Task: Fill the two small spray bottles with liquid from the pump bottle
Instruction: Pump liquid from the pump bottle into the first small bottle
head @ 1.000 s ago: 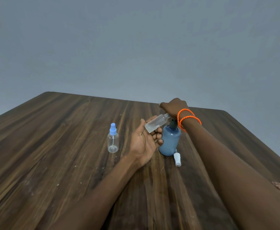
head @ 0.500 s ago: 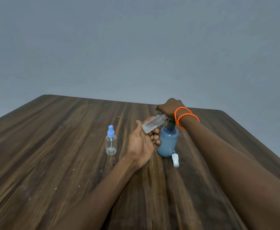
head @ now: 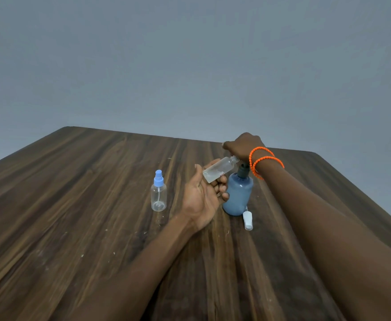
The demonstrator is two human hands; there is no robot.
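Note:
My left hand (head: pixel 201 198) holds a small clear spray bottle (head: pixel 219 170) without its cap, tilted with the open neck up against the pump head. The blue pump bottle (head: pixel 237 195) stands upright just right of that hand. My right hand (head: pixel 243 145), with orange bead bracelets on the wrist, rests closed over the dark pump head and hides the nozzle. A second small clear spray bottle (head: pixel 158 193) with a blue spray cap stands upright to the left. A white spray cap (head: pixel 247 220) lies on the table by the pump bottle's base.
Everything sits on a dark wooden table (head: pixel 85 205) whose far edge runs just behind my right hand. A plain grey wall fills the background.
The view has shifted slightly. My right hand sits a little higher over the pump head than before; the left hand keeps the tilted bottle at the nozzle.

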